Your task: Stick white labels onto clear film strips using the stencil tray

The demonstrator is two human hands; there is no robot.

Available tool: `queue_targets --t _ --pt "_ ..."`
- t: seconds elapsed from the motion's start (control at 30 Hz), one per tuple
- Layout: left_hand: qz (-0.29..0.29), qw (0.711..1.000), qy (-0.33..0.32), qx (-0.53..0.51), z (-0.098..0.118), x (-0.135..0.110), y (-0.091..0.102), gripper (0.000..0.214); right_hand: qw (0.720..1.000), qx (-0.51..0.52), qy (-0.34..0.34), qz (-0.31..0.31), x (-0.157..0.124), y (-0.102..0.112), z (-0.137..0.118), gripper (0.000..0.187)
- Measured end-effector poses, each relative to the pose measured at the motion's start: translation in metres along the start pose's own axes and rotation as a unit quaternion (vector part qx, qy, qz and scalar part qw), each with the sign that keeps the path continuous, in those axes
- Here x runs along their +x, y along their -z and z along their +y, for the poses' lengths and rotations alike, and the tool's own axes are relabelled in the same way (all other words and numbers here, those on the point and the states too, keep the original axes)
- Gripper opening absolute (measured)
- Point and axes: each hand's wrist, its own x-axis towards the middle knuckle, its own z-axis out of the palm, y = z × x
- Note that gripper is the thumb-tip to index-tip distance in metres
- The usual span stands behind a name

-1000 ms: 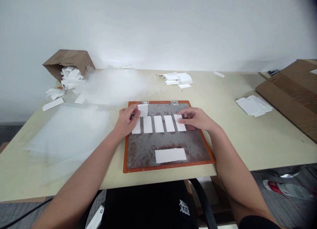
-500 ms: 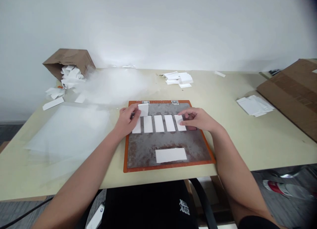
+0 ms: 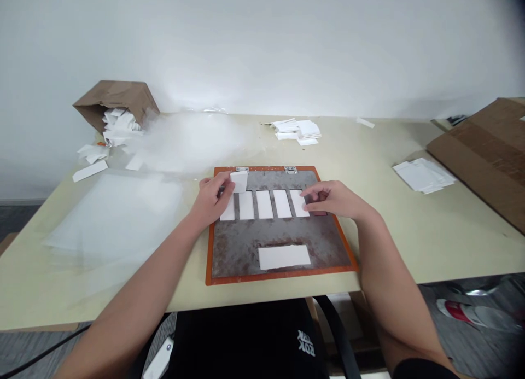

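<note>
My left hand (image 3: 211, 198) is shut on a small white card (image 3: 239, 181), holding it upright at the top of the leftmost white strip (image 3: 227, 208). That strip lies in a row of several white strips on a rusty metal plate (image 3: 279, 231) with an orange frame (image 3: 283, 279). My right hand (image 3: 328, 198) hovers at the rightmost strip (image 3: 299, 203), fingertips over it, beside a dark red patch (image 3: 319, 213). It holds nothing I can see. A wider white rectangle (image 3: 284, 257) lies low on the plate.
A tipped cardboard box (image 3: 117, 103) spills white pieces at the back left. White card stacks lie at the back (image 3: 297, 129) and right (image 3: 423, 175). Translucent plastic sheets (image 3: 115, 220) cover the table's left side, and a cardboard sheet (image 3: 479, 155) lies far right.
My right hand has shifted slightly to the right and down over the rightmost strip. My left hand still holds the white card in the same place.
</note>
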Motion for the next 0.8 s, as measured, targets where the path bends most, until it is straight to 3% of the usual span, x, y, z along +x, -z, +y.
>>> queue_targets --t 0.1,0.2,0.3,0.4,0.6,0.7,0.8 --pt "0.005 1.0 -0.005 0.002 -0.001 0.0 -0.001 0.024 1.0 -0.014 0.021 0.009 -0.002 -0.001 -0.005 0.042" --pt "0.007 1.0 -0.009 0.001 -0.003 -0.001 -0.002 0.028 0.99 -0.037 0.113 0.07 -0.001 -0.01 -0.019 0.036" --pt "0.005 1.0 -0.012 -0.003 -0.004 -0.001 -0.001 0.032 0.955 -0.1 0.249 0.124 0.004 -0.027 -0.042 0.026" --pt "-0.008 1.0 -0.01 -0.009 -0.004 -0.001 0.0 0.034 0.907 -0.221 0.337 0.12 0.009 -0.048 -0.069 0.031" --pt "-0.024 1.0 -0.007 -0.014 -0.003 -0.001 0.001 0.032 0.822 -0.471 0.295 0.126 0.011 -0.085 -0.095 0.046" --pt "-0.032 0.999 -0.007 -0.015 -0.003 -0.002 0.001 0.032 0.813 -0.487 0.289 0.133 0.009 -0.094 -0.091 0.047" --pt "-0.037 0.999 -0.005 -0.016 -0.004 -0.002 0.0 0.032 0.824 -0.448 0.308 0.158 0.01 -0.096 -0.084 0.045"
